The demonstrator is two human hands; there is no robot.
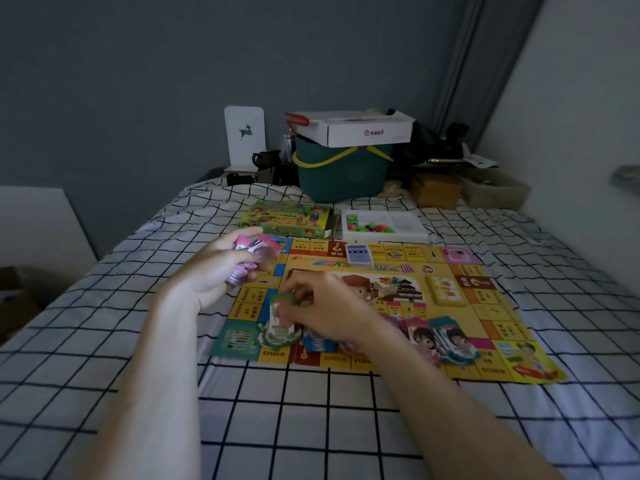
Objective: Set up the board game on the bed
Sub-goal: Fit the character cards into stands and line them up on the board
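The yellow game board (478, 317) lies flat on the checked bed sheet (311, 410). My left hand (214, 268) grips a stack of pink paper notes (252, 254) above the board's far left corner. My right hand (322, 313) pinches a green note (282, 303) over a green pile (277, 332) at the board's near edge. Blue (317, 342), pink (419, 336) and teal (453, 337) note piles lie in a row beside it. A blue card deck (359, 253) and a yellow card deck (446, 289) sit on the board.
The game box lid (287, 218) and a white tray of coloured pieces (381, 226) lie beyond the board. A green basket (341, 171) with a white carton (353, 128) on top stands at the bed's head, among clutter. A wall runs along the right.
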